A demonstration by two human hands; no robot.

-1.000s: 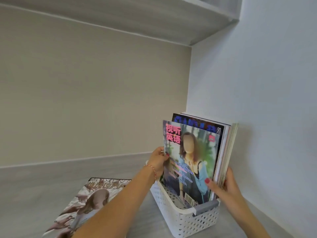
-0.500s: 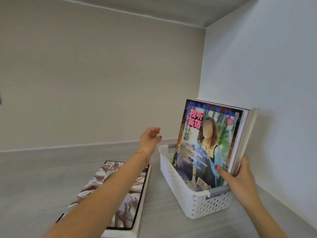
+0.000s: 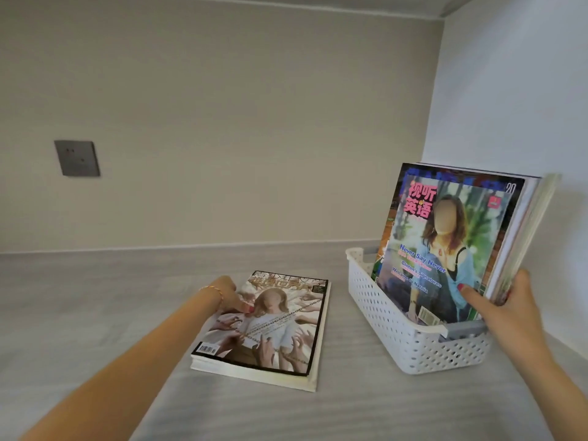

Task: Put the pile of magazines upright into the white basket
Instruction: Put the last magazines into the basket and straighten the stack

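Note:
A white perforated basket [image 3: 378, 300] stands on the grey counter at the right, close to the side wall. Several magazines [image 3: 445, 243] stand upright in it, leaning back toward the wall. My right hand [image 3: 506, 303] grips their near right edge, thumb on the front cover, fingers behind. A small pile of magazines [image 3: 273, 329] lies flat on the counter left of the basket. My left hand [image 3: 227, 296] rests on the pile's far left edge, thumb on the top cover; its fingers are hidden behind the hand.
The grey counter [image 3: 95, 313] runs to a beige back wall with a grey socket plate [image 3: 77, 158] at the left. A white side wall [image 3: 509, 106] stands just right of the basket. A shelf underside [image 3: 458, 3] shows at the top.
My left hand left the upright magazines, swung left and came down onto the flat pile. My right hand kept its grip on the upright magazines. The view tilted down and left.

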